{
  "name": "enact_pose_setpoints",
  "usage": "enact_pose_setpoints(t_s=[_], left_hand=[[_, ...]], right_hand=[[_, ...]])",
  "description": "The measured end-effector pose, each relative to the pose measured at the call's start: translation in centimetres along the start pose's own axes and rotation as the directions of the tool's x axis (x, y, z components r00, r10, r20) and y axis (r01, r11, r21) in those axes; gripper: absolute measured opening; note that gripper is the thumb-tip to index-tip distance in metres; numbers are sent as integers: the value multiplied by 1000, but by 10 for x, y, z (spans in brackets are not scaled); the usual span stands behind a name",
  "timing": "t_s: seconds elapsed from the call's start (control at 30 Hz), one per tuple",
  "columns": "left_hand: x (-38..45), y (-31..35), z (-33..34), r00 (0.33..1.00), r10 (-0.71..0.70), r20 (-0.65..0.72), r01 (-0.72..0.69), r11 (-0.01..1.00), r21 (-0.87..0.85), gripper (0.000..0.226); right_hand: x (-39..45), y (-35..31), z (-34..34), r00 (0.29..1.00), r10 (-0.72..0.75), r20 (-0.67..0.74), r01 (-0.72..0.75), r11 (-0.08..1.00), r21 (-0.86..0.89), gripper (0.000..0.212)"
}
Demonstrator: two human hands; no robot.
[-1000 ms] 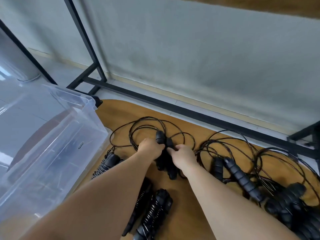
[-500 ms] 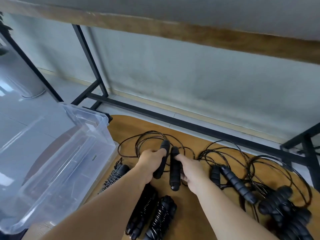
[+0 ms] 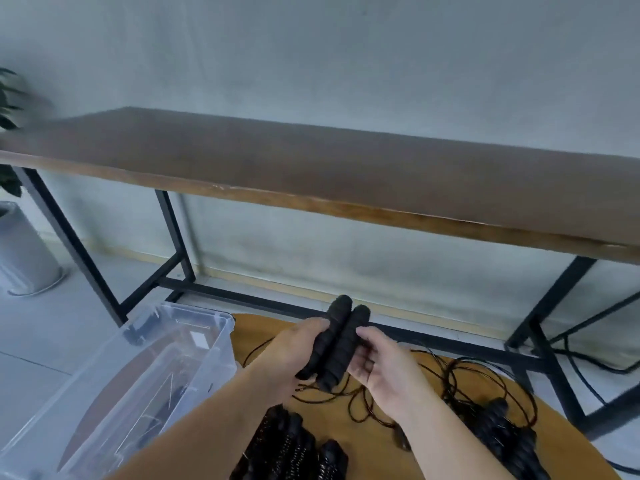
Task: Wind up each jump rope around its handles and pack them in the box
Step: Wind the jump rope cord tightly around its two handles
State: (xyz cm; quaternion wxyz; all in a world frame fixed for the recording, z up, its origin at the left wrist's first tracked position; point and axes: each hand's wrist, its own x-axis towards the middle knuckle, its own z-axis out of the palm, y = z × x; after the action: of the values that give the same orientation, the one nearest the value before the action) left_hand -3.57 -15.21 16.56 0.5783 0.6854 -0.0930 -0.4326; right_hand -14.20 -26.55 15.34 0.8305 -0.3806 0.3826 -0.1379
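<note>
Now both hands hold the two handles (image 3: 335,344) side by side, raised above the mat (image 3: 429,455): left hand (image 3: 294,355) curled round them, right hand (image 3: 377,362) cupping them. Earlier they were lower, near the mat. The rope (image 3: 353,400) trails down; the box (image 3: 145,368) sits left.

The place looks like a plain indoor room, perhaps an office or a studio corner; which one cannot be told. A bare grey wall (image 3: 346,57) rises behind a long wooden bench (image 3: 311,168) on a black metal frame (image 3: 173,237). The floor (image 3: 52,327) is pale grey tile, and a potted plant (image 3: 8,133) stands in a grey planter (image 3: 24,258) at the left edge.
</note>
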Motion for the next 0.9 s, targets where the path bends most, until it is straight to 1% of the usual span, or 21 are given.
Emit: enact_pose_setpoints(t_s=[0.1,0.17,0.3,0.4,0.5,0.63,0.73,0.83,0.9], left_hand=[[-25,28,-1,995,12,102,-3,996,-89,39],[-40,48,-3,979,-9,206,45,984,-172,43],[-72,87,-7,901,5,434,106,967,-230,44],[-91,101,-7,839,16,544,156,950,-270,50],[-99,108,-4,796,-3,606,238,921,-307,55],[-106,111,-3,707,-59,705,271,943,-192,61],[-107,112,2,648,-74,758,307,936,-170,66],[-106,115,9,657,-67,751,286,944,-165,67],[-105,116,15,673,-61,737,252,956,-152,66]], right_hand=[[-32,-22,12,994,-106,-3,106,994,-14,10],[-51,-35,20,983,-183,-1,183,982,-53,12],[-80,-56,30,950,-311,13,311,945,-105,17],[-97,-67,35,925,-381,16,380,919,-108,13],[-108,-76,37,904,-426,35,427,895,-131,11],[-119,-81,33,883,-470,25,467,870,-160,12],[-124,-86,27,862,-503,60,504,841,-195,13],[-129,-92,18,859,-501,101,510,821,-256,16],[-134,-98,9,854,-516,70,509,800,-317,21]])
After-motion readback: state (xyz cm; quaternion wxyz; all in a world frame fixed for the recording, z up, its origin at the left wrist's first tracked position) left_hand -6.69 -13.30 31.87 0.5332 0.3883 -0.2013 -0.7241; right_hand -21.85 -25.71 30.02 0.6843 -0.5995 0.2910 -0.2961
